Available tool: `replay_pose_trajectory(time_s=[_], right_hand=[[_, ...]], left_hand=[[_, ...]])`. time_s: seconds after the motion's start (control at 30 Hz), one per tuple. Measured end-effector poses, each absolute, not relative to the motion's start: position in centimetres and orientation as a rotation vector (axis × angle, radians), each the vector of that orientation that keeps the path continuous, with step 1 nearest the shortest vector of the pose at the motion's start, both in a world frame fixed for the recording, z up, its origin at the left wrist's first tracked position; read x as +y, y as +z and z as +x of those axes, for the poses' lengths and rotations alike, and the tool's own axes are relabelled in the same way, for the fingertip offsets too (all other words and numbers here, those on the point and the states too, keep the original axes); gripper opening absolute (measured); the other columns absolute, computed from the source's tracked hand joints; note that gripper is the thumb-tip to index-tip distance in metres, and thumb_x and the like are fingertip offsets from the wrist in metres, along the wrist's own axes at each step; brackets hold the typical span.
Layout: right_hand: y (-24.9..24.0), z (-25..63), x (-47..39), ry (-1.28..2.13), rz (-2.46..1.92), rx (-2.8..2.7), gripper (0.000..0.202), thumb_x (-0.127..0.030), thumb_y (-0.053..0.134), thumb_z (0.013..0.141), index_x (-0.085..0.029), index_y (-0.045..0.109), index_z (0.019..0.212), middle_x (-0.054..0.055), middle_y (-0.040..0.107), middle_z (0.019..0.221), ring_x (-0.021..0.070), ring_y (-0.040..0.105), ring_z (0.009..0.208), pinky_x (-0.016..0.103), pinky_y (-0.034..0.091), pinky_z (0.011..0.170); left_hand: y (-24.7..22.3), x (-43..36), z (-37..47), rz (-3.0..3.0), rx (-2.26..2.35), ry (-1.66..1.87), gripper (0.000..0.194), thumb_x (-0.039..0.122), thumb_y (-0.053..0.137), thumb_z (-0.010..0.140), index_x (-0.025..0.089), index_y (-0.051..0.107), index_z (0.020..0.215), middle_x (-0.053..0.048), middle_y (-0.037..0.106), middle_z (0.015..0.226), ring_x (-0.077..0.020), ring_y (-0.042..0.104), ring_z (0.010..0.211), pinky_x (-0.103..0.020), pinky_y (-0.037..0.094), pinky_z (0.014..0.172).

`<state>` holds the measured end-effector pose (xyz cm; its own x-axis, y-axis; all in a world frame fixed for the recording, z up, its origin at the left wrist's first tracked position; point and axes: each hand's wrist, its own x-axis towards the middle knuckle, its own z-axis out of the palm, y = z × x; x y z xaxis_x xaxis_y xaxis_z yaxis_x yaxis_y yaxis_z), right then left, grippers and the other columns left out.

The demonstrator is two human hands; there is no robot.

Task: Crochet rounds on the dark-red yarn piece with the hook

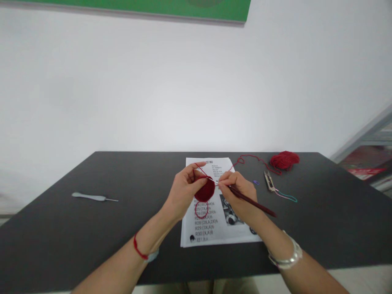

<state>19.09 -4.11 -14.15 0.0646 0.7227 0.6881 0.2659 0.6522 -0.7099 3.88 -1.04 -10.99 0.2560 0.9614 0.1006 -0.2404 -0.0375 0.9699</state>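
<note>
A round dark red crochet piece (204, 191) is pinched between the thumb and fingers of my left hand (183, 188), with red yarn running up over a finger. My right hand (240, 192) grips a crochet hook (252, 201) with a dark red handle, its metal tip at the upper right edge of the piece. A loop of red yarn (201, 210) hangs below the piece, over printed pattern sheets (214, 239). From the work, a strand runs right to a ball of red yarn (284, 160).
Small thread snips (269, 181) with a teal and pink cord lie right of the sheets, near a purple stitch marker (256, 182). A grey-handled hook (93, 197) rests on the left of the dark table (137, 175). Behind stands a white wall.
</note>
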Motion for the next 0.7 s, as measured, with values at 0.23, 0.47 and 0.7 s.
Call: replay_pose_trajectory(time_s=[0.23,0.47,0.7], right_hand=[[-14.3,18.6,-4.1,0.527,-0.867,-1.375,0.015,-0.012,0.06,0.078,-0.022,0.054,0.068,-0.003,0.06,0.067,0.0102,0.051,0.054,0.023,0.037,0.049],[-14.6,18.9,-3.2,1.047,-0.682,-1.1,0.017,-0.022,0.065,0.081,-0.02,0.054,0.068,-0.005,0.056,0.058,0.0089,0.049,0.049,0.023,0.038,0.05],[-13.8,18.4,-3.5,1.191,-0.638,-0.919,0.02,-0.026,0.074,0.073,-0.019,0.058,0.064,-0.005,0.058,0.056,0.0072,0.049,0.048,0.02,0.039,0.047]], left_hand=[[-11.3,-1.2,4.0,1.124,0.774,1.187,0.04,0.013,0.071,0.062,0.013,0.063,0.101,0.005,0.059,0.063,-0.0075,0.05,0.056,-0.019,0.037,0.052],[-11.5,-1.3,3.9,1.048,0.743,1.122,0.045,0.013,0.074,0.06,0.013,0.061,0.104,0.005,0.059,0.065,-0.008,0.052,0.057,-0.021,0.039,0.055],[-11.6,-1.4,4.0,1.045,0.731,1.07,0.048,0.012,0.075,0.06,0.013,0.06,0.105,0.005,0.062,0.065,-0.009,0.055,0.059,-0.023,0.042,0.06]])
